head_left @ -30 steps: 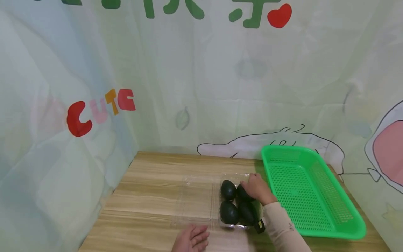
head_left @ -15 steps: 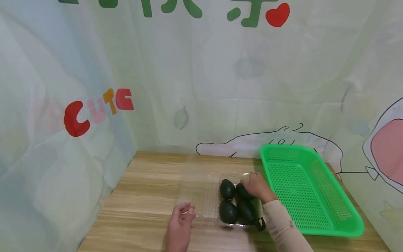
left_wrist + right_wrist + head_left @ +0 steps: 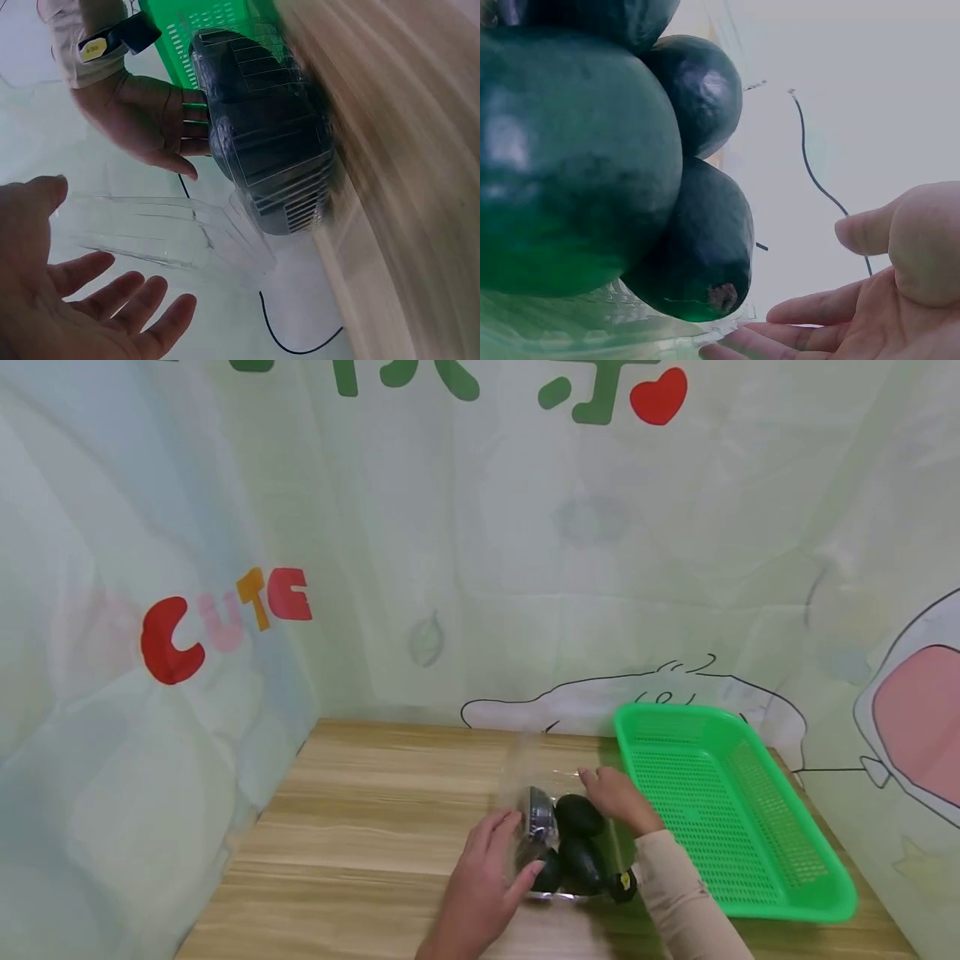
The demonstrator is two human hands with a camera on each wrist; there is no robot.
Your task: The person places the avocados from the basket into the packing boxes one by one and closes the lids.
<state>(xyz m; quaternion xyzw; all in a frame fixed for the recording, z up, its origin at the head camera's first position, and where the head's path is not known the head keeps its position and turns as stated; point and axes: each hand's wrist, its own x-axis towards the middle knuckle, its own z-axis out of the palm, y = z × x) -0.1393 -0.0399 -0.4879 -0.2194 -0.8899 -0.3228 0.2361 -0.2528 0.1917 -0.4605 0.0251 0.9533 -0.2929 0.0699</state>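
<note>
A clear plastic clamshell box holds several dark green avocados. Its hinged lid stands raised on the left, partly over the left-hand avocados. My left hand is at the lid's outer side, fingers extended. The left wrist view shows the lid between that hand's spread thumb and fingers, not pinched. At the box's far right corner is my right hand; in the right wrist view its fingers lie fairly straight, fingertips at the box's edge beside an avocado. The lid's exact contact with the left fingers is unclear.
A green perforated plastic basket stands to the right of the box, near the right forearm. Wood-grain table extends to the left. A printed curtain hangs behind. On the right wrist sits a black device with a yellow label.
My left hand has moved up and right to the box, and the lid has swung up from lying flat on the left. My right hand has shifted slightly off the far-right avocado.
</note>
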